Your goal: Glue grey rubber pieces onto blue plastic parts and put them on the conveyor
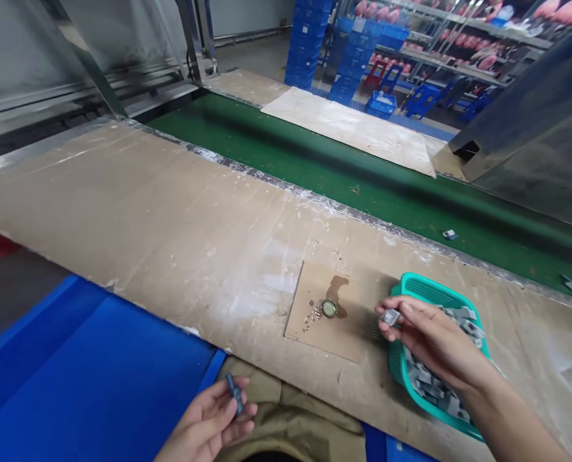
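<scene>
One grey piece [390,316] pinched in right hand [430,343]; one dark clip [234,392] clamped in left hand [213,420]; one teal basket [411,290].

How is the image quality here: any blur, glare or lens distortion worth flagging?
Head view: wide-angle bend tilts the workbench and green belt diagonally; lighting is even and soft, with pale sheen on the bench's scuffed patches but no hard glare. The right hand with its small grey piece is fairly sharp; the left hand at the bottom edge is slightly soft; far shelves are hazy.
</scene>
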A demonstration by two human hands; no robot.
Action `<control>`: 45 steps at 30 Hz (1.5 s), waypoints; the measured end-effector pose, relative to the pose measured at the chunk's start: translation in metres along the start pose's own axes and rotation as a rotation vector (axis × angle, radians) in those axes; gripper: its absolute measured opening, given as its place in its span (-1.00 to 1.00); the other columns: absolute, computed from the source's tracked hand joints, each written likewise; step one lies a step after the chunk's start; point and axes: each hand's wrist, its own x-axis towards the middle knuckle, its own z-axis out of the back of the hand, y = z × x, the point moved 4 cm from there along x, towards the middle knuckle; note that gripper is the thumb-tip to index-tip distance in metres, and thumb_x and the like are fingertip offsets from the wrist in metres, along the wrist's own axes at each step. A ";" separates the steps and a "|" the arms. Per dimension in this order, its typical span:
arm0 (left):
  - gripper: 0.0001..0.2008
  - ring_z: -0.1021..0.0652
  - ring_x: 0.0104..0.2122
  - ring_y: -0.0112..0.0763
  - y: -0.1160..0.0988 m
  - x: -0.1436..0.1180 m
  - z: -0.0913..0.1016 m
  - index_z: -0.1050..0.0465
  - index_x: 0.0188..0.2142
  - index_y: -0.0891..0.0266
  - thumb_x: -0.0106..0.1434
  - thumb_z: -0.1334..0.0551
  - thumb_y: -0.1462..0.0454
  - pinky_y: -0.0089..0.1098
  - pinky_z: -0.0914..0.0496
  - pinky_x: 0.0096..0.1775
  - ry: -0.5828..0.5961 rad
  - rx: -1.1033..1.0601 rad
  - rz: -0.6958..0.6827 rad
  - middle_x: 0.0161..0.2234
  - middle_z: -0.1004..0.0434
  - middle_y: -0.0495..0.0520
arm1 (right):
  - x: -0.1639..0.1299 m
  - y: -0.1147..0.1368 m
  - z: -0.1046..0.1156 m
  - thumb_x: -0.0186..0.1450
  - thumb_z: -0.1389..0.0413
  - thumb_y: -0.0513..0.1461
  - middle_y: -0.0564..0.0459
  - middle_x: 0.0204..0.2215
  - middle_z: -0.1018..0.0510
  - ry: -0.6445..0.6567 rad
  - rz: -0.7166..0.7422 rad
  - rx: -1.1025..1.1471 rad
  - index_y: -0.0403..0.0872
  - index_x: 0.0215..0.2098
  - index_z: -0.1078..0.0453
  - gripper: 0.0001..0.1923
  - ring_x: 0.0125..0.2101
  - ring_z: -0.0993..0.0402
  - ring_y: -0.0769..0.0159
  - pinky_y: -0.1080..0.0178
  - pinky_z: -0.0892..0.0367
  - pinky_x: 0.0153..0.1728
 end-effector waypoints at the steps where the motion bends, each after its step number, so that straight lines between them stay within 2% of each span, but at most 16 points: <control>1: -0.64 -0.54 -0.37 -0.33 -0.003 0.000 -0.008 -0.54 -0.29 0.30 -0.11 -0.47 0.23 -0.41 -0.47 -0.35 0.033 0.024 -0.032 -0.37 -0.54 0.08 | 0.002 -0.002 -0.004 0.15 -0.21 -0.05 -0.06 -0.33 -0.59 0.001 0.015 -0.053 -0.02 -0.25 -0.51 -0.72 -0.43 -0.51 0.28 0.22 -0.46 -0.40; 3: -0.65 -0.51 -0.40 -0.41 -0.007 0.002 -0.020 -0.54 -0.28 0.28 -0.10 -0.46 0.22 -0.45 -0.42 -0.37 0.097 0.045 -0.062 -0.42 -0.52 0.05 | 0.008 -0.005 -0.012 0.14 -0.24 -0.08 -0.08 -0.22 -0.59 0.012 0.037 -0.196 -0.01 -0.11 -0.46 -0.64 -0.34 -0.54 0.23 0.17 -0.48 -0.30; 5: -0.69 -0.48 -0.42 -0.45 -0.010 0.005 -0.029 -0.55 -0.29 0.27 -0.06 -0.45 0.23 -0.46 -0.39 -0.37 0.169 0.042 -0.076 -0.44 -0.51 0.04 | 0.013 -0.008 -0.021 0.12 -0.25 -0.09 -0.11 -0.17 -0.58 0.033 0.089 -0.361 -0.03 -0.06 -0.42 -0.58 -0.22 -0.54 0.15 0.11 -0.48 -0.21; 10: -0.73 -0.48 -0.42 -0.42 -0.013 0.011 -0.046 -0.55 -0.24 0.27 0.05 -0.37 0.20 -0.41 -0.38 -0.34 0.280 0.081 -0.124 -0.45 -0.49 0.05 | 0.019 -0.004 -0.038 0.21 -0.15 -0.14 -0.08 -0.22 -0.58 -0.022 0.501 -0.932 -0.05 -0.20 -0.46 -0.78 -0.22 -0.53 0.13 0.09 -0.46 -0.18; 12: -0.72 -0.49 -0.41 -0.41 -0.013 0.012 -0.049 -0.54 -0.23 0.27 0.06 -0.37 0.21 -0.39 -0.38 -0.34 0.308 0.100 -0.116 -0.45 -0.49 0.05 | 0.017 -0.005 -0.044 0.25 -0.11 -0.18 -0.05 -0.23 -0.58 0.005 0.613 -1.104 -0.03 -0.13 -0.43 -0.78 -0.22 -0.53 0.16 0.11 -0.46 -0.20; 14: -0.72 -0.49 -0.40 -0.40 -0.011 0.013 -0.050 -0.54 -0.23 0.27 0.06 -0.37 0.21 -0.38 -0.38 -0.33 0.330 0.111 -0.100 -0.44 -0.49 0.05 | 0.016 -0.007 -0.047 0.28 -0.08 -0.21 -0.04 -0.22 -0.58 0.044 0.677 -1.180 -0.01 -0.04 -0.37 -0.73 -0.23 -0.52 0.18 0.15 -0.46 -0.24; 19: -0.73 -0.50 -0.38 -0.41 -0.006 0.015 -0.044 -0.54 -0.22 0.27 0.08 -0.36 0.22 -0.38 -0.38 -0.31 0.326 0.122 -0.091 -0.42 -0.50 0.05 | 0.015 -0.012 -0.048 0.31 -0.05 -0.25 -0.04 -0.19 -0.55 0.100 0.736 -1.265 0.02 0.02 -0.27 -0.70 -0.22 -0.51 0.20 0.19 -0.45 -0.28; 26: -0.72 -0.48 -0.45 -0.45 -0.005 0.018 -0.044 -0.53 -0.26 0.32 0.05 -0.38 0.20 -0.43 -0.36 -0.36 0.321 0.114 -0.090 -0.46 -0.50 0.05 | 0.019 -0.016 -0.050 0.31 -0.03 -0.28 -0.04 -0.22 -0.54 0.142 0.745 -1.295 0.02 0.04 -0.26 -0.68 -0.23 -0.52 0.20 0.20 -0.44 -0.29; 33: -0.76 -0.52 -0.50 -0.44 -0.007 0.019 -0.066 -0.51 -0.39 0.34 0.00 -0.41 0.21 -0.45 -0.39 -0.43 0.353 0.034 -0.064 -0.53 -0.53 0.06 | 0.009 -0.001 -0.053 0.30 -0.05 -0.28 -0.03 -0.19 -0.55 0.124 0.786 -1.301 0.03 0.03 -0.26 -0.68 -0.18 -0.51 0.18 0.19 -0.44 -0.23; 37: -0.75 -0.53 -0.51 -0.44 -0.005 0.019 -0.081 -0.52 -0.41 0.36 -0.02 -0.42 0.21 -0.46 -0.40 -0.45 0.398 0.004 -0.042 -0.54 -0.54 0.06 | 0.010 -0.003 -0.052 0.30 -0.04 -0.31 -0.04 -0.20 -0.54 0.163 0.770 -1.310 0.02 0.03 -0.24 -0.67 -0.18 -0.51 0.20 0.20 -0.44 -0.23; 45: -0.72 -0.53 -0.51 -0.44 0.002 0.020 -0.084 -0.53 -0.41 0.36 -0.07 -0.45 0.21 -0.47 -0.42 -0.44 0.402 0.018 -0.030 -0.51 -0.55 0.06 | 0.014 -0.009 -0.053 0.31 -0.03 -0.31 -0.04 -0.16 -0.54 0.184 0.776 -1.324 0.04 0.08 -0.18 -0.63 -0.14 -0.50 0.19 0.17 -0.44 -0.19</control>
